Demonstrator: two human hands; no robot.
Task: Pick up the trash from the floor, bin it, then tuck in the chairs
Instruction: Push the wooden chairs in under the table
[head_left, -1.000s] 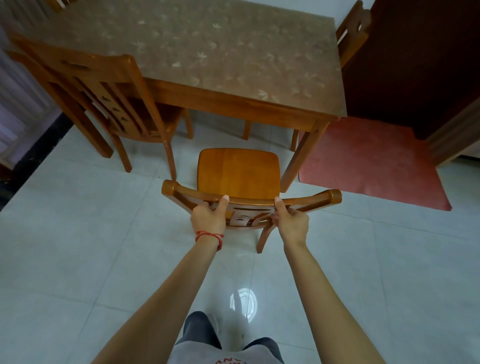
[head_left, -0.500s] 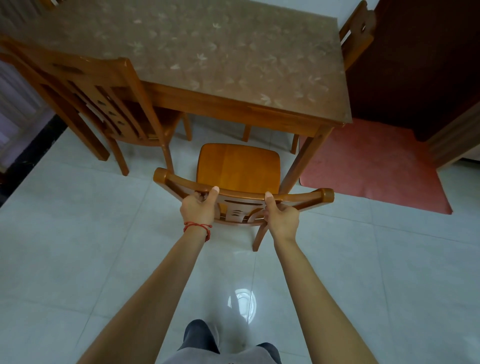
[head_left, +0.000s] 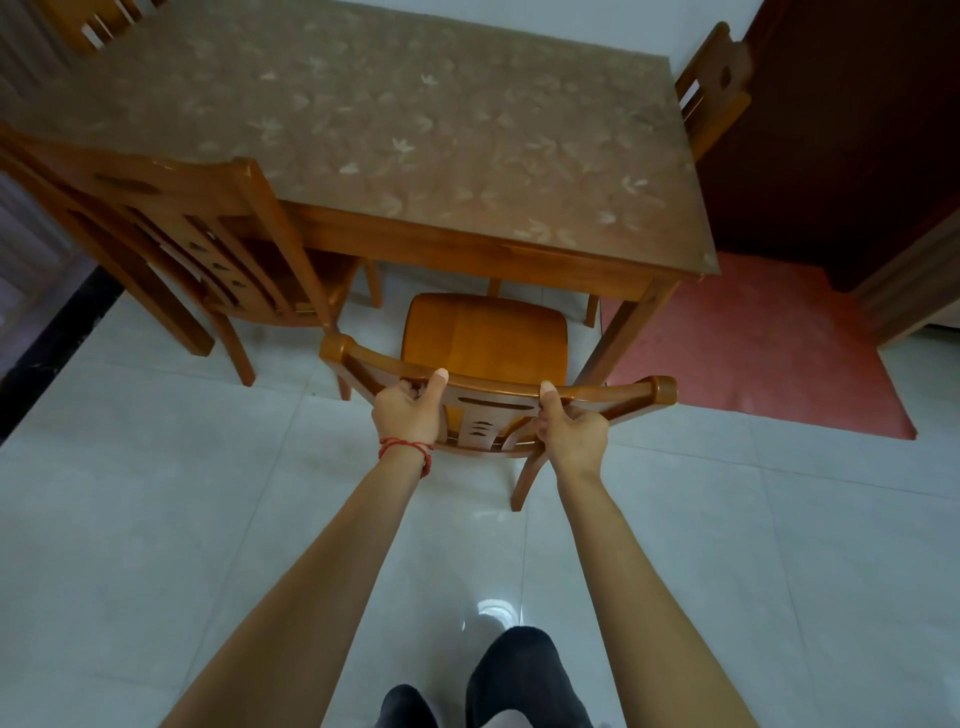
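Observation:
A small wooden chair (head_left: 485, 343) stands in front of me, its seat facing the table (head_left: 395, 130) and its front edge just under the table's near rim. My left hand (head_left: 408, 410) grips the curved top rail of the backrest left of centre, thumb up; a red string sits on that wrist. My right hand (head_left: 571, 428) grips the same rail right of centre. No trash shows on the floor.
A second wooden chair (head_left: 208, 244) is at the table's left side, partly under it. Another chair back (head_left: 714, 88) shows at the far right corner, one more (head_left: 93, 23) at the far left. A red mat (head_left: 753, 343) lies right of the table leg (head_left: 618, 332). My dark-trousered legs (head_left: 519, 675) are below.
The chair has slid forward toward the table with both hands still on its top rail; its seat front now reaches the table's edge. I have stepped closer.

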